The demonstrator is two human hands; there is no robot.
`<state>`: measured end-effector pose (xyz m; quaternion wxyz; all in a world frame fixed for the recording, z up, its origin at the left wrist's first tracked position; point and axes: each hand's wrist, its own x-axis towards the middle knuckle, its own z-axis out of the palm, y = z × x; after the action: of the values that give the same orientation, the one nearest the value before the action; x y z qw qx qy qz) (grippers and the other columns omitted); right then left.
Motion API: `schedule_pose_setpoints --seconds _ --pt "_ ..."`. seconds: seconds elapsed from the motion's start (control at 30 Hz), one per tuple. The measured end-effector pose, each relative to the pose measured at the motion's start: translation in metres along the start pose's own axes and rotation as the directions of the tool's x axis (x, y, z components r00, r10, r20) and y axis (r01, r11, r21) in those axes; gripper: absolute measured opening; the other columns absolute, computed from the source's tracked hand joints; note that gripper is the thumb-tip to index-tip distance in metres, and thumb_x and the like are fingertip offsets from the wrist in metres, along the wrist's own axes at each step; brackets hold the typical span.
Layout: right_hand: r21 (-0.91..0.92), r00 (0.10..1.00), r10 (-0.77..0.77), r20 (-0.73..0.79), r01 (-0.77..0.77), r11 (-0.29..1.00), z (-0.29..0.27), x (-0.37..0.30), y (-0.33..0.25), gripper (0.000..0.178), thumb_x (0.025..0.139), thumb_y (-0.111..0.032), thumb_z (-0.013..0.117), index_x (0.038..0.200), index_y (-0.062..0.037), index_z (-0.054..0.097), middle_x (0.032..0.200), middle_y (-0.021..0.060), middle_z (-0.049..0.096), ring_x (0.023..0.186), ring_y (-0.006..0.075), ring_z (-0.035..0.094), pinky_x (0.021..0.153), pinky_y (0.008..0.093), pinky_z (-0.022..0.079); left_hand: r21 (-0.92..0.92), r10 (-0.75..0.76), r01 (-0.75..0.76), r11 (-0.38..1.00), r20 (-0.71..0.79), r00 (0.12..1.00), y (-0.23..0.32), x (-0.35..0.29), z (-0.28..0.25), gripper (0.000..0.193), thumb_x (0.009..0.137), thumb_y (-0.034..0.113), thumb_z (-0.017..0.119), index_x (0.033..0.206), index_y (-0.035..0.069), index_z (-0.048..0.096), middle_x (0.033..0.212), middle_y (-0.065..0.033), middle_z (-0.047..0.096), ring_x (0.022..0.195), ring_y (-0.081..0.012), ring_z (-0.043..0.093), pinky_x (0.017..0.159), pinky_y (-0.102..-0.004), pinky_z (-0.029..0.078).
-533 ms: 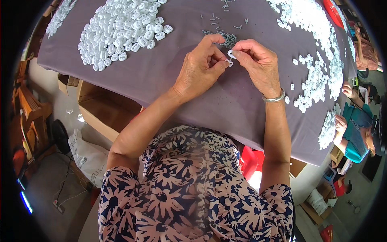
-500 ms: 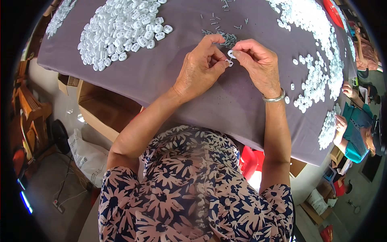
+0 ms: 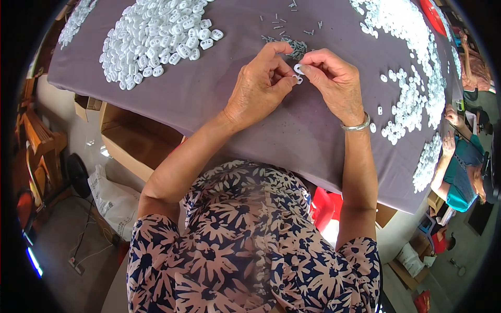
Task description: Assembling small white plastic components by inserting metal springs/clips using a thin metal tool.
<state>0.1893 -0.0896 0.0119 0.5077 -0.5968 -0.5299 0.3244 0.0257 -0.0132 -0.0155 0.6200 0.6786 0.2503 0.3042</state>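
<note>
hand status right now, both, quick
Left hand: closed, thumb and fingers pinching a small white plastic piece with a hole.
Right hand: closed, pinching a small rounded white plastic piece.

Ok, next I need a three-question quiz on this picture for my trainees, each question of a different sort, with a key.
1. True or false: the person wears a silvery bracelet on the right wrist.
2. Multiple choice: what does the right hand pinch between thumb and finger?
A) a sheet of paper
B) a small white piece
C) a red cup
3. Fill in the gap: the pile of small parts just beyond the left hand is ____ in colour.

Key: 1. True. 2. B. 3. Grey.
</note>
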Motion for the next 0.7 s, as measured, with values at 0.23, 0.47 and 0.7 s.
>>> schedule_pose_setpoints --seconds 0.23,0.47,0.7 --pt "-0.021 0.997 0.013 0.078 -0.011 1.0 -0.002 -0.001 0.004 0.007 0.088 0.004 0.062 0.095 0.0011 0.064 0.085 -0.0011 0.062 0.077 0.0046 0.056 0.068 0.0188 0.047 0.015 -0.011 0.011 1.0 -0.001 1.0 0.004 0.0 -0.001 0.043 0.083 -0.001 0.065 0.121 0.003 0.046 0.076 -0.0052 0.063 0.065 -0.0103 0.06 0.06 -0.0257 0.049" --pt "0.036 0.989 0.012 0.144 -0.018 0.999 -0.002 -0.005 0.008 0.018 0.083 0.01 0.065 0.098 0.0 0.062 0.086 -0.0011 0.061 0.079 0.0032 0.056 0.068 0.0181 0.046 -0.07 -0.015 0.015 0.997 0.004 1.0 0.004 0.001 -0.002 0.041 0.085 0.0 0.065 0.121 0.001 0.045 0.075 -0.0042 0.062 0.067 -0.008 0.058 0.06 -0.024 0.048" --pt "-0.127 0.991 -0.118 0.068 0.125 0.984 0.004 -0.006 0.002 0.026 0.076 0.008 0.074 0.097 -0.0005 0.061 0.084 -0.0015 0.06 0.07 0.0033 0.055 0.061 0.0189 0.046 -0.177 -0.194 0.198 0.964 0.04 0.98 0.015 0.004 -0.006 0.04 0.085 0.001 0.066 0.121 0.002 0.047 0.078 -0.003 0.064 0.069 -0.0069 0.057 0.061 -0.0221 0.047"
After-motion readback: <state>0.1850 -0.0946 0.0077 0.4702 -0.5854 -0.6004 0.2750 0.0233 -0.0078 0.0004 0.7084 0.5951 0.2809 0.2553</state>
